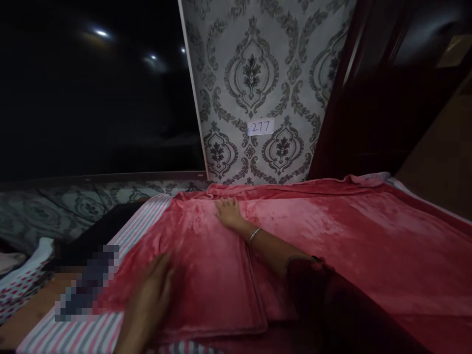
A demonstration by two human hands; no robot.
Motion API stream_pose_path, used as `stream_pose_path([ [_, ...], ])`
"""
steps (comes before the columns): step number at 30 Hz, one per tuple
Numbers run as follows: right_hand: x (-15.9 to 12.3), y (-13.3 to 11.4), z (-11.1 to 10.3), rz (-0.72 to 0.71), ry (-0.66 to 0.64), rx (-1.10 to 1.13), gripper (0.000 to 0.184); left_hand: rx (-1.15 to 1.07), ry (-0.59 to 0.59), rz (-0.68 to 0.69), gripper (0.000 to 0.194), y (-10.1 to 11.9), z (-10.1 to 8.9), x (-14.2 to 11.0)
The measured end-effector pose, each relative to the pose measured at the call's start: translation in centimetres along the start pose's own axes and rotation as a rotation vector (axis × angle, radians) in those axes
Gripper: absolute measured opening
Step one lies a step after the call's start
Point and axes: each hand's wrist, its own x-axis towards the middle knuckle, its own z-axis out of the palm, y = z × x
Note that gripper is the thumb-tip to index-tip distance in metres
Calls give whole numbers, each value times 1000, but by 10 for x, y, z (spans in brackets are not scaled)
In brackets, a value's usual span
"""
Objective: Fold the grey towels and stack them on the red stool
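A red plush blanket is spread in front of me, its left part folded over into a flat panel with an edge down the middle. My right hand rests on the far side of that fold, palm down with fingers spread; a bracelet circles the wrist. Nearer to me, my left hand is over the left part of the blanket and smeared by motion. Whether its fingers touch the cloth is unclear.
A striped cloth lies beneath the blanket. At left are a pixelated patch and a dotted cloth. Behind stand a large dark screen, a patterned wall with a paper label reading 277, and a dark wooden panel.
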Motion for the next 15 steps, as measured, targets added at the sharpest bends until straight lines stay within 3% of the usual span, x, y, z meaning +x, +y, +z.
stream_pose_path([
  [4,-5,33,-12,237,-18,60,54,37,-373,172,54,73,18,69],
  [5,-5,37,-13,259,-22,73,55,66,-429,169,55,86,23,87],
  [7,-5,41,-13,264,-26,95,57,133,-433,97,52,98,30,121],
  [10,-5,44,-8,218,-4,133,62,194,-357,-5,51,90,40,152],
  [15,-7,45,1,172,40,184,59,224,-268,21,59,58,71,153],
])
